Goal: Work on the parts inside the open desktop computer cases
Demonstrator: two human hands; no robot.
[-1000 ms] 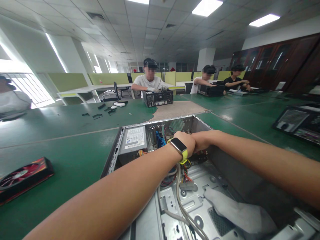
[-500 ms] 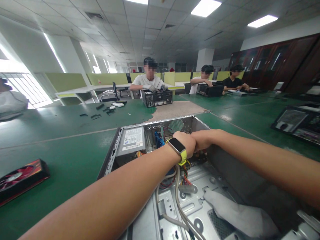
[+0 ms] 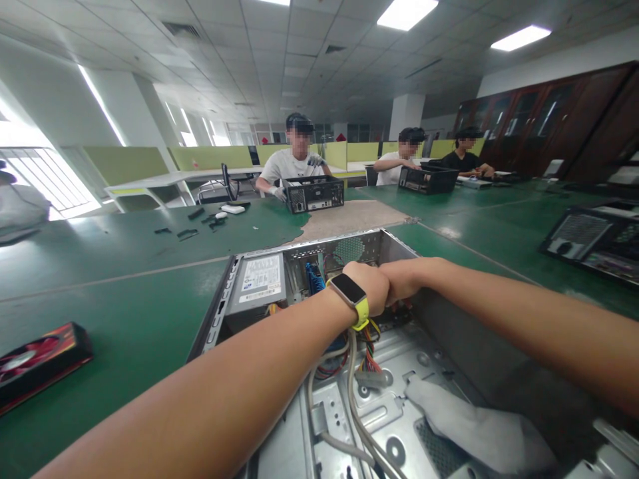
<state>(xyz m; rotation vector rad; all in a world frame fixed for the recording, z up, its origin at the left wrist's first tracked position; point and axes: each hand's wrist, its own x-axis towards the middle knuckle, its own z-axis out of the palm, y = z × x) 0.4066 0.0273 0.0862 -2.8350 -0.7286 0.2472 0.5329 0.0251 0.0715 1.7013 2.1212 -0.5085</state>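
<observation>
Both my arms reach into an open grey computer case lying on the green table. My left hand, with a black watch on a yellow strap, and my right hand meet knuckle to knuckle deep inside, over a bundle of coloured cables. Their fingers point down and away, hidden from me. A power supply with a white label sits at the case's far left. A grey cloth lies on the case floor near me.
A red and black graphics card lies at the table's left. Another open case is at the right. Small dark parts lie farther back. Three people work on cases across the table; one more sits at far left.
My hands stay together in the same spot inside the case. The view has shifted slightly. The person opposite has lifted a hand off the case.
</observation>
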